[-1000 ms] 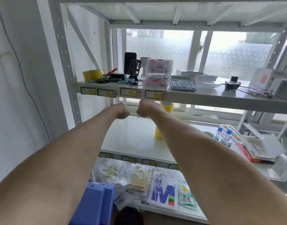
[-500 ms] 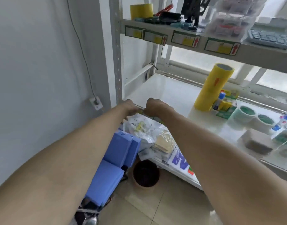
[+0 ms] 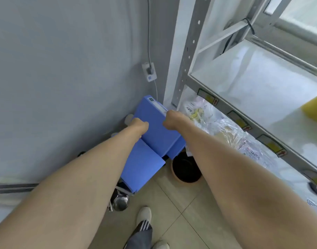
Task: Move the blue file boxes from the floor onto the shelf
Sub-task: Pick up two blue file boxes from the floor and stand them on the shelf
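Down in the corner between wall and shelf (image 3: 262, 87), I have my left hand (image 3: 139, 125) and right hand (image 3: 171, 117) on either edge of the upper blue file box (image 3: 156, 128); whether the fingers have closed I cannot tell. It leans over a second blue box (image 3: 139, 168) on the floor (image 3: 181, 203). I judge this the pickup; next comes a firm squeeze and a lift to the shelf

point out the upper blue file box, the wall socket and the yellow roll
upper blue file box (image 3: 155, 126), head view, broad blue face between the hands
wall socket (image 3: 149, 72), head view, white housing
yellow roll (image 3: 315, 109), head view, visible end at the frame's edge
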